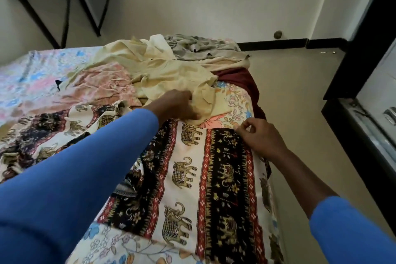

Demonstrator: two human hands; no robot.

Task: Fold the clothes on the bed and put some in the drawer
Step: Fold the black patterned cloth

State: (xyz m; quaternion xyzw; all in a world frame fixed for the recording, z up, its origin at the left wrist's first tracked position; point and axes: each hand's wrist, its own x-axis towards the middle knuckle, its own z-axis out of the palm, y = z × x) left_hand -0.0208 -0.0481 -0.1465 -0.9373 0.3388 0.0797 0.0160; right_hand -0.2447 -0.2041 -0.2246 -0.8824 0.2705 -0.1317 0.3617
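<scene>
Two fingers of the right hand [260, 136], the thumb and the first one, pinch the far right corner of the striped black, red and cream elephant cloth [192, 178]. The left hand [177, 105] has its fingers bent down at the far left edge, just where a pale yellow cotton shirt [171, 70] touches it. From my screen I cannot tell which of the two it holds. This part of the elephant cloth lies flat on the near side of the bed [32, 75] with the flowery sheet, so I think a fold is only being made ready. I see no neat folded pile yet. Behind wait the yellow shirt, a crumpled pink cloth [102, 83], a grey cloth [192, 47] and a dark red cloth [242, 79]. A dark cupboard [351, 133] with a shiny handle stands at the right. I see no clothes put away there.
</scene>
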